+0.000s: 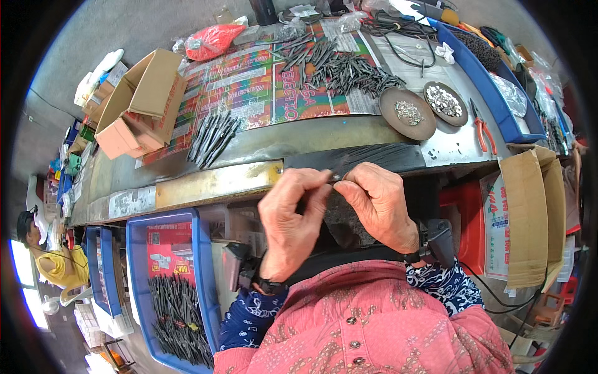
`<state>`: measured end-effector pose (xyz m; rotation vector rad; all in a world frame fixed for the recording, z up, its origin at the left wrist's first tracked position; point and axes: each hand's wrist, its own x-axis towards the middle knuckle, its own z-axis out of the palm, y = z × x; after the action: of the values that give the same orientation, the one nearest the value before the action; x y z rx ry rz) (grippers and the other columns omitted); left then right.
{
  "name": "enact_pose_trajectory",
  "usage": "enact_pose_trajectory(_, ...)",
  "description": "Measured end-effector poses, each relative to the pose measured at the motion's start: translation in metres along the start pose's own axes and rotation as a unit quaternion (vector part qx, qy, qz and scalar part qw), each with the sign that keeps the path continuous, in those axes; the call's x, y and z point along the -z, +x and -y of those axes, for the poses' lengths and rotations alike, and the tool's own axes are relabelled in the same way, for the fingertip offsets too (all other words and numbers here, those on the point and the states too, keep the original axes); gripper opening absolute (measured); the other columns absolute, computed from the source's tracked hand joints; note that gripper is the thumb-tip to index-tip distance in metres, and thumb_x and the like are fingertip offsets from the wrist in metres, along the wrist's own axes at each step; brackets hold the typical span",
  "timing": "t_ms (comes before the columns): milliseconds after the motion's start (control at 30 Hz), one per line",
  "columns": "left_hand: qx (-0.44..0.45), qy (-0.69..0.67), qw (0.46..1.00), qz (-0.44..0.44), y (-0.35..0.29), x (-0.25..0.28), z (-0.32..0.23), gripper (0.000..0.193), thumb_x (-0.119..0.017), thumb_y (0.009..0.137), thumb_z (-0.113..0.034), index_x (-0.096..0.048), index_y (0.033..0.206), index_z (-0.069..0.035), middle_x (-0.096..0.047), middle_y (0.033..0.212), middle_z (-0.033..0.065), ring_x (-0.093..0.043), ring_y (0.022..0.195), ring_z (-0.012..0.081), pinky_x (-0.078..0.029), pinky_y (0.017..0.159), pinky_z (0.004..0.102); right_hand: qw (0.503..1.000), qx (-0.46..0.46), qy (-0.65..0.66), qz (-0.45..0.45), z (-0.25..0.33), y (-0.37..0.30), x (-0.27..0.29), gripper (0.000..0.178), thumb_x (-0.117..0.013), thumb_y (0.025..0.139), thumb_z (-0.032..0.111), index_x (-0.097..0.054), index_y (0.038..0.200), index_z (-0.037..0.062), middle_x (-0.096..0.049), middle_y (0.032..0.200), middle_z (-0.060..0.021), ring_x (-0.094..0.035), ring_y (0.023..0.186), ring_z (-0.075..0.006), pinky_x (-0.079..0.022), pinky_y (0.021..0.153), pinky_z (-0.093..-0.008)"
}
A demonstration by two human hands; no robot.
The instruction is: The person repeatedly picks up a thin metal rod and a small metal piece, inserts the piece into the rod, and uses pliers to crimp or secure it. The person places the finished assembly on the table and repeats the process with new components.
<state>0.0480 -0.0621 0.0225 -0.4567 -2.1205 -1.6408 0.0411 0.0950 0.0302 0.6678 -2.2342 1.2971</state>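
In front of my body, at the near edge of the bench, my left hand (293, 218) and my right hand (381, 202) meet at the fingertips. Both are closed in a pinch around a small dark piece (335, 177) with a shiny spot. My fingers hide most of it, so its kind does not show. Ahead on the bench lies a heap of slim black pieces (358, 71), and a smaller bundle of black pieces (213, 138) lies to the left. Two round dishes hold small silvery parts: a brown dish (402, 128) and a darker dish (460, 119).
Orange-handled pliers (483, 132) lie right of the dishes, beside a long blue tray (529, 134). Cardboard boxes stand at left (149, 93) and right (523, 212). Below the bench, a blue crate (134, 280) holds more black pieces. Another person (62, 265) is at far left.
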Motion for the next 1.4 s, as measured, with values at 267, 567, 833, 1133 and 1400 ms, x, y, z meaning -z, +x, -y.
enact_pose_trajectory(267, -0.067, 0.294, 0.953, -0.041, 0.048, 0.066, 0.057, 0.011, -0.066, 0.078, 0.003, -0.063, 0.088, -0.001, -0.062, 0.080, 0.0137, -0.061, 0.074, 0.0302, -0.047, 0.068, 0.0356, 0.998, -0.002, -0.065, 0.002, -0.018, 0.001, 0.024, 0.020, -0.071, 0.082, 0.012, -0.056, 0.073, 0.0018, -0.055, 0.066, -0.0127, -0.054, 0.062, -0.0329, -0.043, 0.056, -0.0393)
enact_pose_trajectory(567, -0.092, 0.403, 0.911, 0.004, 0.064, 0.090, 0.085, 0.008, -0.063, 0.080, -0.002, -0.060, 0.087, -0.002, -0.061, 0.080, 0.0153, -0.059, 0.077, 0.0347, -0.045, 0.069, 0.0410, 0.969, -0.017, -0.235, -0.068, -0.053, 0.003, 0.070, 0.012, -0.069, 0.083, 0.008, -0.062, 0.081, -0.0009, -0.058, 0.071, -0.0122, -0.054, 0.063, -0.0282, -0.042, 0.057, -0.0357)
enact_pose_trajectory(833, -0.094, 0.467, 0.879, 0.025, 0.072, 0.090, 0.092, 0.008, -0.063, 0.082, -0.005, -0.060, 0.090, -0.005, -0.060, 0.082, 0.0139, -0.058, 0.081, 0.0339, -0.045, 0.070, 0.0425, 0.936, -0.028, -0.344, -0.073, -0.084, 0.001, 0.093, 0.022, -0.071, 0.080, 0.019, -0.066, 0.093, 0.0023, -0.058, 0.087, -0.0116, -0.053, 0.086, -0.0320, -0.044, 0.074, -0.0411)
enact_pose_trajectory(1133, -0.102, 0.511, 0.853, 0.027, 0.080, 0.087, 0.096, 0.006, -0.061, 0.084, -0.006, -0.060, 0.091, -0.005, -0.057, 0.086, 0.0126, -0.057, 0.083, 0.0337, -0.045, 0.070, 0.0429, 0.924, -0.016, -0.380, -0.035, -0.095, -0.001, 0.093, 0.042, -0.070, 0.081, 0.035, -0.065, 0.104, 0.0011, -0.054, 0.099, -0.0124, -0.049, 0.099, -0.0306, -0.041, 0.082, -0.0431)
enact_pose_trajectory(1400, -0.093, 0.516, 0.851, 0.020, 0.080, 0.081, 0.089, 0.006, -0.062, 0.084, -0.007, -0.060, 0.090, -0.005, -0.057, 0.087, 0.0130, -0.057, 0.083, 0.0347, -0.045, 0.069, 0.0432, 0.923, -0.016, -0.383, -0.030, -0.095, 0.000, 0.092, 0.040, -0.070, 0.080, 0.035, -0.066, 0.100, 0.0014, -0.055, 0.098, -0.0122, -0.049, 0.098, -0.0311, -0.041, 0.082, -0.0433)
